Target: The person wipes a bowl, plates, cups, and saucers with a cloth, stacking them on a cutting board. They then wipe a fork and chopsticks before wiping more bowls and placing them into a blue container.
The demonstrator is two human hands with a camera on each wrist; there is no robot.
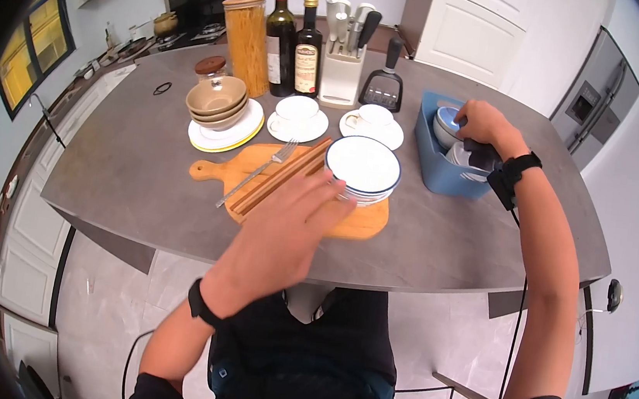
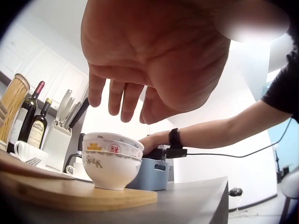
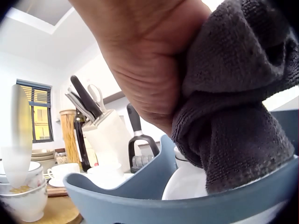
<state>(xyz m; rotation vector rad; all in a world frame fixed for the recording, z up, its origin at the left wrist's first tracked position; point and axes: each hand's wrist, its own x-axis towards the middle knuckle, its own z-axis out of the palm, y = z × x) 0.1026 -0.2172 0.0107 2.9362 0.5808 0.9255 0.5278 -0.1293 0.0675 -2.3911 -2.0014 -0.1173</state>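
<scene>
My right hand point(image 1: 490, 128) grips a bunched dark grey cloth point(image 3: 229, 98) over the blue tub point(image 1: 446, 180). Its fingertips are right at a blue-and-white bowl point(image 1: 446, 127) inside the tub, and more white ware point(image 3: 187, 182) shows below the cloth. My left hand point(image 1: 282, 223) is held with fingers extended, holding nothing. In the left wrist view its fingers hang above a stack of white bowls point(image 2: 112, 170). The top bowl point(image 1: 363, 163) has a blue rim. The stack stands on a wooden board point(image 1: 367, 224), alongside brown chopsticks point(image 1: 279, 180) and a fork point(image 1: 256, 173).
Two white cups point(image 1: 298, 108) on saucers stand behind the board. Brown bowls point(image 1: 217, 101) sit on plates point(image 1: 225, 137) at the left. Along the back are a pasta jar point(image 1: 246, 48), two dark bottles point(image 1: 279, 47), a knife block point(image 1: 341, 77) and a black-handled tool point(image 1: 383, 85).
</scene>
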